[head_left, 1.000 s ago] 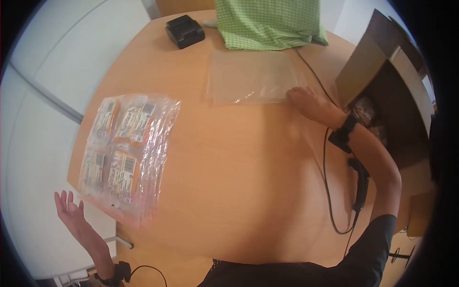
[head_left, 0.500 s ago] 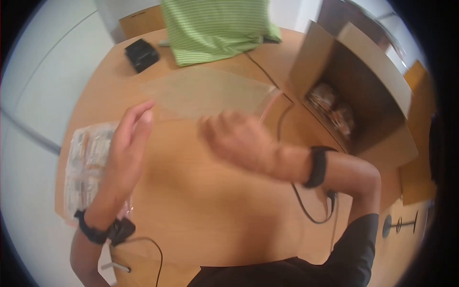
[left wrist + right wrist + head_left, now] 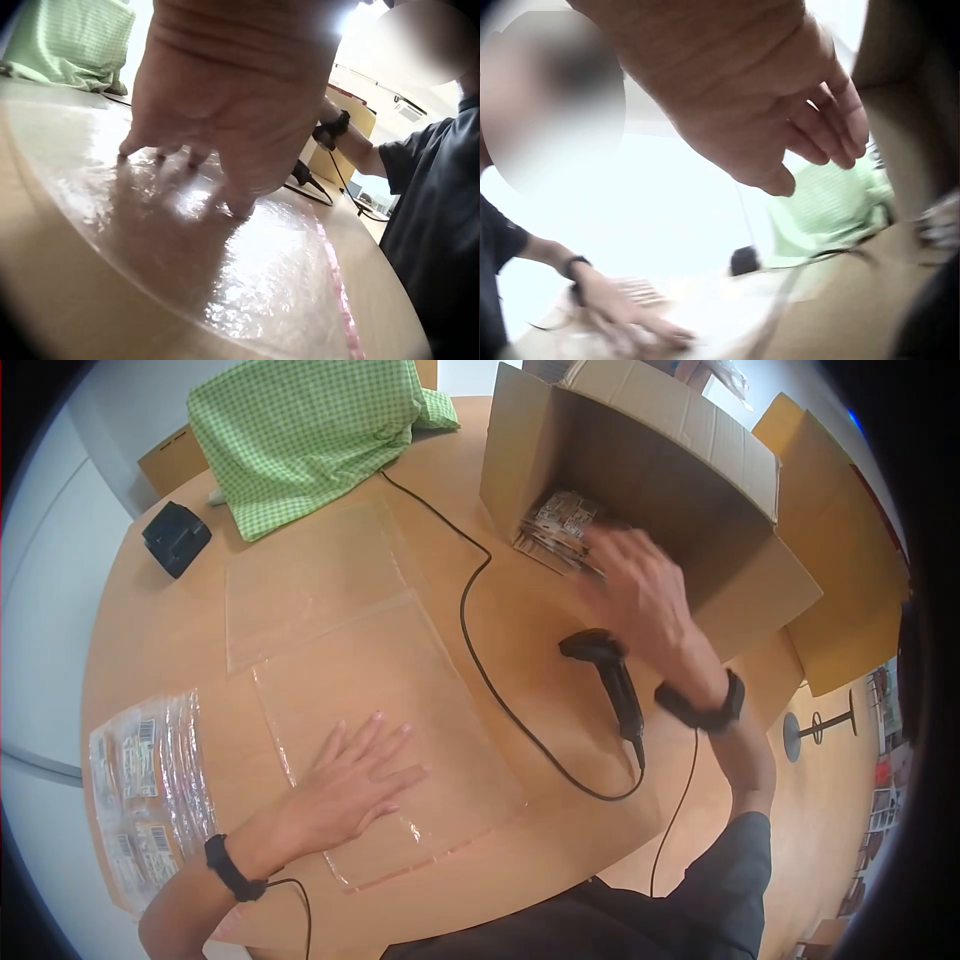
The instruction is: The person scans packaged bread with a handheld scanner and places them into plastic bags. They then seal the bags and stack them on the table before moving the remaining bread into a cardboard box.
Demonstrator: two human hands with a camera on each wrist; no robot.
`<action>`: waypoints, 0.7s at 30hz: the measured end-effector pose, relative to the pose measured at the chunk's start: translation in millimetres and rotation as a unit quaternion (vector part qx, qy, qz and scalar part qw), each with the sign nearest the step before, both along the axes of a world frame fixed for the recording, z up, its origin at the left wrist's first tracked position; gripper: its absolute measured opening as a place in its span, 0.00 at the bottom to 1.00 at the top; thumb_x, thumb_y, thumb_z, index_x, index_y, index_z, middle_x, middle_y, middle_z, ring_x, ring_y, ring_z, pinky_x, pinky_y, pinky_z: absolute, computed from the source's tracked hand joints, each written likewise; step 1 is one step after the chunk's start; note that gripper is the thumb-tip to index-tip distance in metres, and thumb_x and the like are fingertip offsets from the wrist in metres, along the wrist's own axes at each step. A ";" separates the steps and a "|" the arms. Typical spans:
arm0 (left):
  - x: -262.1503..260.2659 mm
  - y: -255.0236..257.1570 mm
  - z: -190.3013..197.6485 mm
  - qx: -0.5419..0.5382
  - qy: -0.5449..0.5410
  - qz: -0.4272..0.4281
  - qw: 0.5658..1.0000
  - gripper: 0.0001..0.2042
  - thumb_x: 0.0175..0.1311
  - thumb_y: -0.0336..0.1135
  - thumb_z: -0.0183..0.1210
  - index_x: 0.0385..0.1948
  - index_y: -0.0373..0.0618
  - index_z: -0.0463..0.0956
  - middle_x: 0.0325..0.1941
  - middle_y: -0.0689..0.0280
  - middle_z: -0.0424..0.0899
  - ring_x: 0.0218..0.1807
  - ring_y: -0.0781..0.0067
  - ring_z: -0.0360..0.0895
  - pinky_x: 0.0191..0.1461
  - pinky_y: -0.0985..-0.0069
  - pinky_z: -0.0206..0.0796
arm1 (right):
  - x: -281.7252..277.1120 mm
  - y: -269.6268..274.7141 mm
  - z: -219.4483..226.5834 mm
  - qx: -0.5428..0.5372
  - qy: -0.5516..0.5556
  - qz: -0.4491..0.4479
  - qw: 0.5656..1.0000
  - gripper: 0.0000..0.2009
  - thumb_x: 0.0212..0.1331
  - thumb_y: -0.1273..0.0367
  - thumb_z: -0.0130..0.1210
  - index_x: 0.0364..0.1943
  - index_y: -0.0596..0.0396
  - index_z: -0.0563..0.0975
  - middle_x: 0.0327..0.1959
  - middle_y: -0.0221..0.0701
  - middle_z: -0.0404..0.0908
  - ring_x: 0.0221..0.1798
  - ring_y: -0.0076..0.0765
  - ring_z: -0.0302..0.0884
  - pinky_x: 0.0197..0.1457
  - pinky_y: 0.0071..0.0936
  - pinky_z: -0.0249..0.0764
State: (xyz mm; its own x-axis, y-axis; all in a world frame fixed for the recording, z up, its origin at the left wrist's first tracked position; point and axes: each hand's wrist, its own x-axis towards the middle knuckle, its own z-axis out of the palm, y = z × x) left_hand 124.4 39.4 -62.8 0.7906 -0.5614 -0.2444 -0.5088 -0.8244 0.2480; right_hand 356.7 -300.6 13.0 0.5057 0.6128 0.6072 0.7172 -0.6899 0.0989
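Note:
My left hand lies spread on a clear plastic bag flat on the table. In the left wrist view its fingertips press the shiny film, and a pink strip runs along one edge of the bag. My right hand, slightly blurred, hovers at the mouth of a cardboard box with its fingers extended and nothing held. Close beyond these fingers, a pile of labelled packets sits inside the box. Below the right hand a black handheld barcode scanner rests on the table.
Another clear bag lies behind the first, overlapping it. At the left edge is a clear bag of labelled packets. A black cradle-like device and a green checked cloth stand at the back. The scanner's cable loops across the table.
A clear bag has come from the back of the table to the front, and my left hand now presses it. My right hand has moved right to the box. The head view has turned right.

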 end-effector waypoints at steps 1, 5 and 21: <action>-1.1 -1.4 0.0 0.001 0.000 0.001 1.000 0.30 0.76 0.52 0.58 0.79 0.67 0.64 0.89 0.56 0.46 0.87 0.34 0.42 0.81 0.27 0.44 | 21.9 -17.5 -12.0 -0.042 -0.026 -0.084 0.995 0.29 0.60 0.62 0.68 0.64 0.58 0.76 0.47 0.46 0.87 0.53 0.54 0.83 0.56 0.48 0.82; -1.9 -10.5 4.4 -0.002 -0.025 0.010 1.000 0.29 0.77 0.53 0.57 0.78 0.66 0.66 0.88 0.53 0.49 0.87 0.34 0.44 0.82 0.31 0.44 | 78.5 -75.9 -64.7 -0.073 0.203 -0.187 0.958 0.31 0.66 0.60 0.65 0.70 0.59 0.72 0.55 0.50 0.86 0.57 0.61 0.84 0.62 0.52 0.80; 84.3 -102.7 54.8 -0.714 0.327 0.282 0.551 0.25 0.80 0.43 0.59 0.71 0.40 0.67 0.63 0.59 0.82 0.63 0.71 0.81 0.68 0.68 0.76 | -122.7 12.6 -6.0 -0.054 -0.039 0.163 0.984 0.24 0.56 0.70 0.68 0.58 0.61 0.84 0.61 0.44 0.86 0.65 0.49 0.84 0.57 0.34 0.83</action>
State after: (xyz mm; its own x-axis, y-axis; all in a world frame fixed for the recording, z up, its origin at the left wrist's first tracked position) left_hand 208.7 -63.3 -8.0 0.9428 -0.2606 -0.2078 0.3115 0.4676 0.8272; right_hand 234.0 -288.0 7.0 0.2261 0.7979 0.5588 0.8856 -0.4073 0.2233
